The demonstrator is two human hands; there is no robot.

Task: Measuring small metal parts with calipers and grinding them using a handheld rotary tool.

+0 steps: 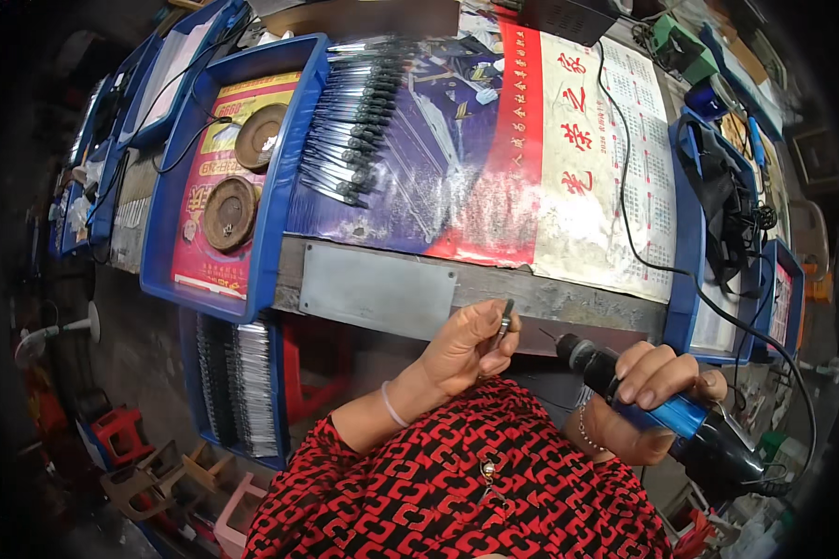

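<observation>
My left hand (475, 347) is closed, pinching a small, slim dark-and-silver metal piece (507, 320) between thumb and fingers in front of the bench edge. Most of that piece is hidden by the fingers, so its kind is unclear. Wrapped in my right hand (657, 401) is a blue-and-black corded electric screwdriver (676, 415), its thin bit pointing left toward the left hand. Bit and metal piece are apart. On the bench lies a long row of slim silver-and-black metal pieces (352, 121).
A blue tray (317, 88) holding two round brown dishes (230, 212) stands at left. Below it a blue bin (196, 377) contains stacked metal pieces. A metal plate (378, 287) is fixed to the bench edge. The power cord (625, 210) crosses the poster-covered bench (494, 200); another blue tray (685, 279) stands right.
</observation>
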